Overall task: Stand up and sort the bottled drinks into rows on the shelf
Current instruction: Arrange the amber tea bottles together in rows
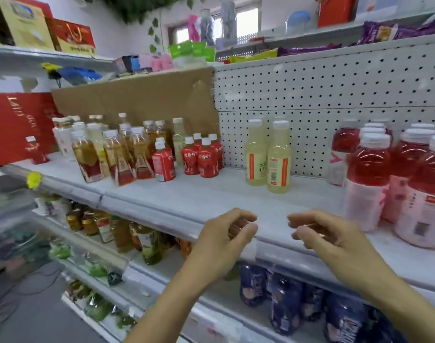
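The white shelf (211, 194) holds upright bottles in groups. Amber tea bottles (117, 157) crowd the left. Small red bottles (201, 157) stand beside them in the middle. Two pale yellow bottles (268, 157) stand apart near the pegboard. Large pink-red bottles (370, 179) fill the right end. One small red bottle (37, 151) stands alone at the far left. My left hand (226, 233) and my right hand (328, 233) hover over the shelf's front edge, fingers loosely curled, holding nothing and touching no bottle.
A cardboard sheet (137, 100) and white pegboard (335, 95) back the shelf. A red box (11, 125) stands at far left. Lower shelves carry green-labelled bottles (149, 243) and dark blue bottles (285, 303). Upper shelves hold boxes and packets.
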Demonstrator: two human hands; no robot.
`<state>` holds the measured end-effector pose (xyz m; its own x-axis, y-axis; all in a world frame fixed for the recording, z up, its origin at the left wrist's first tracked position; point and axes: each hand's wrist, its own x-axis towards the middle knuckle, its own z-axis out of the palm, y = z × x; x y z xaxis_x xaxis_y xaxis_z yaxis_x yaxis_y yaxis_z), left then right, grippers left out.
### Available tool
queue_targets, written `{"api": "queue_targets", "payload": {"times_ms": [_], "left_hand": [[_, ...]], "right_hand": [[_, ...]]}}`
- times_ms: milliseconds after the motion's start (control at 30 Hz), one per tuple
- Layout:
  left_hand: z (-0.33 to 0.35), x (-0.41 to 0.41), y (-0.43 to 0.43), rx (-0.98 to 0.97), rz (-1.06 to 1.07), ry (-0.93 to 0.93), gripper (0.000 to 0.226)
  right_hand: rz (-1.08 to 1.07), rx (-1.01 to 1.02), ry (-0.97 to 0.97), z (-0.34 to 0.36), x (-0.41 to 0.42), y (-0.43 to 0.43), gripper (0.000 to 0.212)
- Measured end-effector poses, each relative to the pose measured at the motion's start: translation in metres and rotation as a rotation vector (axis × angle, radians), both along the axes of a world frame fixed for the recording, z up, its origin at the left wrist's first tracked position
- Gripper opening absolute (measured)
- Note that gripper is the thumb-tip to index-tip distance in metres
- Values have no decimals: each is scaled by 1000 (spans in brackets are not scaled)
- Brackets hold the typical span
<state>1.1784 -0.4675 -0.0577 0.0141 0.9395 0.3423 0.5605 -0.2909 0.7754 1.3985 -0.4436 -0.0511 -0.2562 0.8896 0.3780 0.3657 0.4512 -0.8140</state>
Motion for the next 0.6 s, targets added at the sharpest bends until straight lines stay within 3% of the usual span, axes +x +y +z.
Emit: {"api": "queue_targets", "payload": {"times_ms": [167, 333, 600], "left_hand": [[6, -134, 20, -37, 157, -10, 14], [21, -212, 68, 6, 248, 11, 16], [37, -272, 143, -64, 290, -22, 50]], "right_hand": [[96, 15, -70, 12, -107, 38, 23], [127, 80, -212, 27, -179, 84, 21], [124, 213, -502, 53, -262, 176, 26]]}}
